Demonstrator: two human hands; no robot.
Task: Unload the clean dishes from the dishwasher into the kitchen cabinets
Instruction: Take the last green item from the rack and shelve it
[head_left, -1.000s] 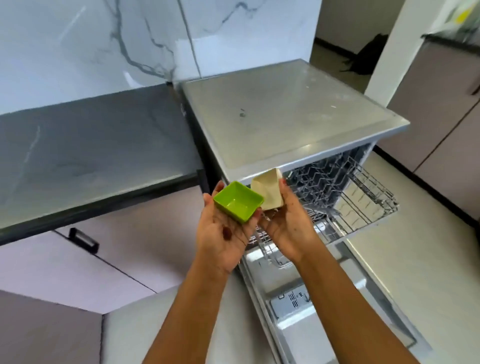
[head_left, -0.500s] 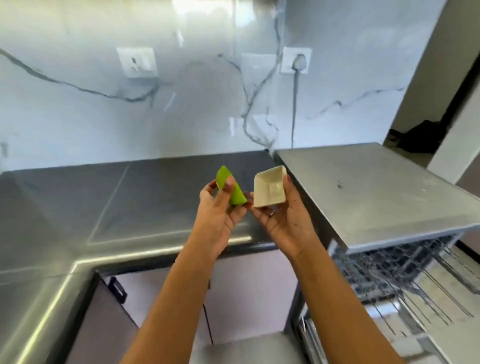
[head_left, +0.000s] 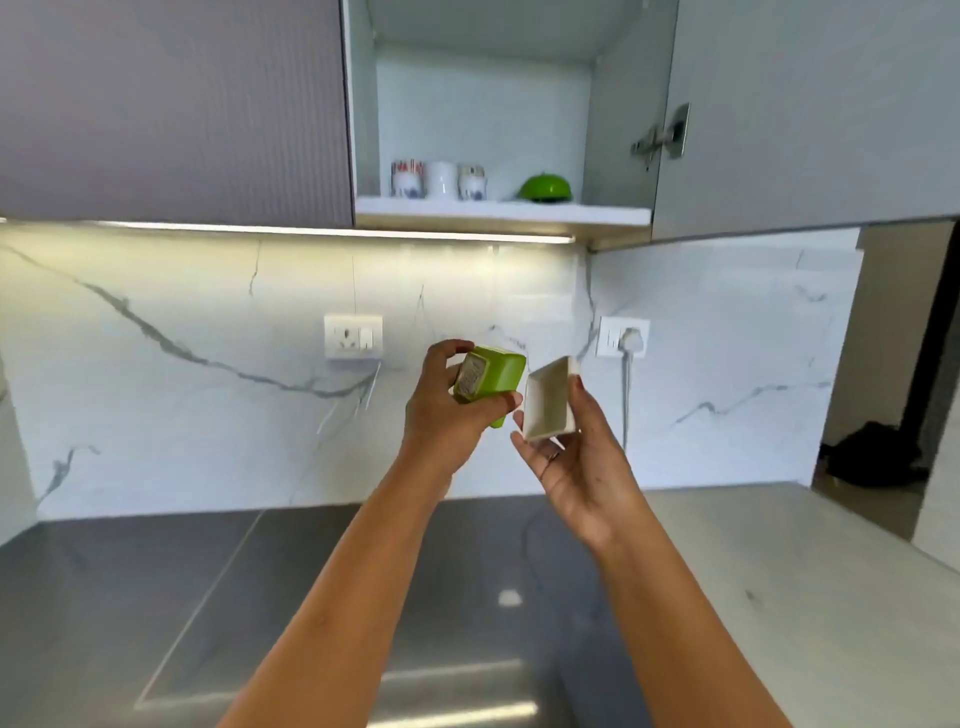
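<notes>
Head camera: I see the left hand (head_left: 447, 415) curled round a green dish (head_left: 493, 382) tipped sideways, the right hand (head_left: 579, 470) pinching a white dish (head_left: 548, 405), seemingly by its edges, both below the open cabinet (head_left: 498, 213).

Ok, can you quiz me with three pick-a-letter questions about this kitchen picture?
1. Where is the round green thing?
A) on the counter
B) on the cabinet shelf
C) in a hand

2. How many cups stand on that shelf?
A) one
B) three
C) six

3. What is the left hand doing?
A) hanging idle
B) pressing a socket
C) holding the green square dish

Answers:
1 B: it sits towards the shelf's right end, apart from the cups.
2 B: three stand in a row at the left.
3 C: its fingers curl round the dish, while the right hand holds a cream dish.
</notes>
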